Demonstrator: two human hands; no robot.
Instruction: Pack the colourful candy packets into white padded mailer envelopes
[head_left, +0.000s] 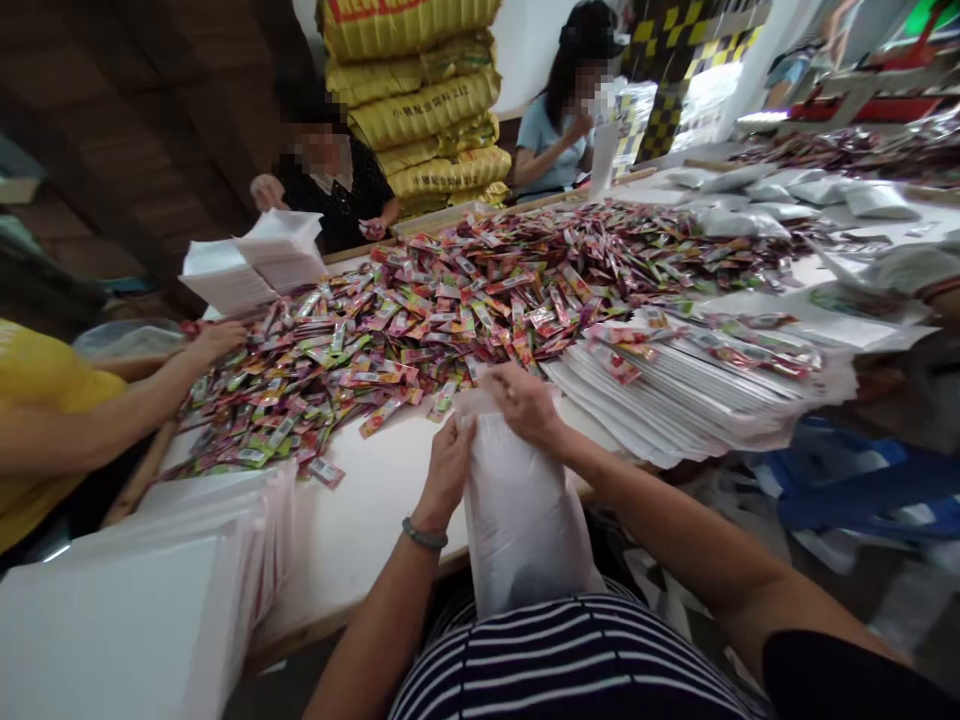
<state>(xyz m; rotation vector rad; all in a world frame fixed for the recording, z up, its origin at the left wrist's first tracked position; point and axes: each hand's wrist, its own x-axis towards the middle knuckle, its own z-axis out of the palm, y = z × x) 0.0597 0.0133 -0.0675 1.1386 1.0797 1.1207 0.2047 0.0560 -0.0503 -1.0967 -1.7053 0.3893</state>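
Both hands, left hand (448, 462) and right hand (525, 402), are pinching open the mouth of a white plastic pouch (517, 520) at lower centre; colourful sachets (420, 320) piled just above could slide off if nudged.

- Bare tabletop (367, 500): an open strip between the near edge and the sachet heap (465, 300), left of the hands.
- Sachet heap: spans the tabletop beyond, blocking reach straight ahead.
- Stack of white bags (675, 400): closes the right side, touching the heap.
- White stack (135, 590): fills the near left corner.
- Co-worker's forearm (127, 400): lies along the heap's left edge.
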